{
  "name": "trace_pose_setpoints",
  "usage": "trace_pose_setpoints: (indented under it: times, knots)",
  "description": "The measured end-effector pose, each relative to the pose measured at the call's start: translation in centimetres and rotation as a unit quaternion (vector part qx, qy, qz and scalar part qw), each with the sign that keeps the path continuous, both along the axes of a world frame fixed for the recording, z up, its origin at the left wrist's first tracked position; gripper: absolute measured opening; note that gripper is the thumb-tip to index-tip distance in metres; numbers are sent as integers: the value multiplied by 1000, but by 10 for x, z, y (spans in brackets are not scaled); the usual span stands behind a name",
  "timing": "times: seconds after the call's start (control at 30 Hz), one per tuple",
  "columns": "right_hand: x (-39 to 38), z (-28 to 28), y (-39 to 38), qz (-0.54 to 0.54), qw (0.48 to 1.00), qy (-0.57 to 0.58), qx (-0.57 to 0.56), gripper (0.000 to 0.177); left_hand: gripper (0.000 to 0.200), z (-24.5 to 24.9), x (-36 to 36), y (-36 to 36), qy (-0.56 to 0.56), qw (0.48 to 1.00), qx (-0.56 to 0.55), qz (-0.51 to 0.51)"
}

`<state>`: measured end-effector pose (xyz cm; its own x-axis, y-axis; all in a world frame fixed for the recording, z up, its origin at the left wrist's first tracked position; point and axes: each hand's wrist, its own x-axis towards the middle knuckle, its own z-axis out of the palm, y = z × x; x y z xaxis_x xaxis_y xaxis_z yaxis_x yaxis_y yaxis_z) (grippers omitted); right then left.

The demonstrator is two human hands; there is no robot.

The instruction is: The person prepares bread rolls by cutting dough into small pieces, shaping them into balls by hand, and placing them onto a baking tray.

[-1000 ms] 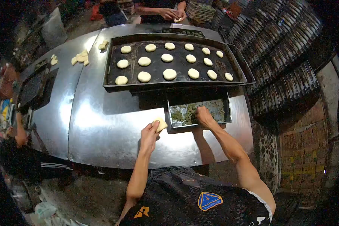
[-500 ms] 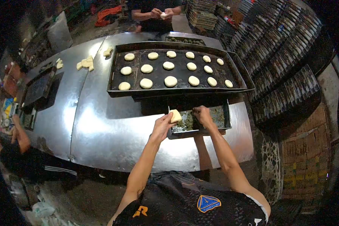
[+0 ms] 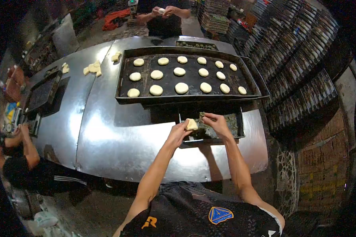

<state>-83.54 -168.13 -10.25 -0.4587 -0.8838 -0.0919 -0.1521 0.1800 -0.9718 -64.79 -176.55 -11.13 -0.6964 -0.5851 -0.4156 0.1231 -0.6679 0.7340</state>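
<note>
My left hand [image 3: 178, 133] grips a flat piece of pale dough [image 3: 192, 125] between thumb and fingers, over the left end of a small metal tray [image 3: 242, 123]. Dark green crumbly filling [image 3: 232, 123] lies in that tray. Just to the right, my right hand [image 3: 219, 125] pinches a small lump of filling [image 3: 202, 115], raised close to the dough. Beyond both hands is a large dark baking tray [image 3: 168, 87] with several round dough pieces [image 3: 181, 88] set in rows.
Across the metal table [image 3: 103, 146], a person's hands [image 3: 162, 12] hold dough. Another person's hands [image 3: 23, 132] are at far left. Loose dough pieces [image 3: 93, 68] lie left of the baking tray. Behind it sits a narrow tray of dark balls [image 3: 195, 45]. Stacked trays [image 3: 292, 59] stand at right.
My right hand has lifted from the filling tray with a pinch of filling and come nearer the dough. My left hand has shifted slightly right, still holding the dough.
</note>
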Motion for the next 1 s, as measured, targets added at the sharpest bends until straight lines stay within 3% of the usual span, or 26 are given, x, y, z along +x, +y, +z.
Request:
trace_pose_setpoints:
  times: [0.03, 0.1, 0.17, 0.27, 0.3, 0.37, 0.4, 0.43, 0.5, 0.53, 0.63, 0.7, 0.73, 0.77, 0.8, 0.83, 0.9, 0.93, 0.97, 1.0]
  knots:
    - [13, 14, 2, 5, 1000, -8, -19, 28, 45, -2, -7, 0, -1, 1000, 2, -1]
    - [37, 22, 6, -11, 970, 234, -70, 25, 42, -15, -21, -1, 18, 998, 54, 5]
    - [49, 19, 7, 5, 890, 450, -64, 22, 36, -29, -28, 0, 53, 997, 47, 7]
    - [50, 9, 9, 57, 858, 511, -21, 25, 31, -26, -26, 8, 21, 998, 7, 65]
    - [48, 10, 10, 55, 859, 508, -21, 25, 31, -23, -24, 9, 17, 998, 6, 63]
    - [31, 18, 12, 96, 919, 378, -51, 26, 32, -15, -22, 4, 32, 997, 15, 65]
    - [24, 24, 13, 91, 968, 232, -26, 30, 32, -9, -19, -1, 58, 998, -2, 30]
    - [21, 25, 14, 91, 968, 233, -26, 30, 32, -2, -19, -5, 59, 998, -3, 31]
    - [20, 25, 19, 57, 993, 107, -9, 30, 35, 9, -20, -9, 19, 1000, -4, 4]
    - [19, 25, 17, 92, 993, 72, 0, 39, 33, 4, -24, -11, 17, 1000, -6, -8]
    - [27, 25, 11, 46, 991, 82, -100, 38, 29, 6, -35, -2, 39, 999, -34, 15]
    - [31, 34, 12, 29, 984, 144, -98, 33, 22, 12, -36, 3, 39, 997, -54, 26]
    - [33, 41, 13, 6, 984, 147, -96, 29, 21, 16, -34, 6, -36, 972, -234, 10]
    - [35, 43, 14, -17, 984, 149, -93, 26, 20, 20, -31, 9, -109, 908, -404, -8]
    - [37, 38, 12, -52, 976, 183, -110, 19, 22, 23, -30, 13, -168, 874, -456, -15]
    - [37, 35, 14, -53, 976, 181, -109, 19, 22, 16, -29, 14, -169, 874, -455, -16]
    - [32, 34, 16, -34, 980, 186, -59, 16, 30, 7, -24, 11, -93, 865, -487, -70]
    - [27, 29, 17, -30, 982, 178, -61, 16, 40, 6, -18, 11, 3, 948, -299, -109]
    - [27, 25, 18, -30, 982, 177, -61, 16, 40, 7, -13, 12, 2, 948, -298, -109]
    - [30, 24, 17, -19, 986, 135, -96, 17, 45, 12, -8, 14, 58, 981, -169, -77]
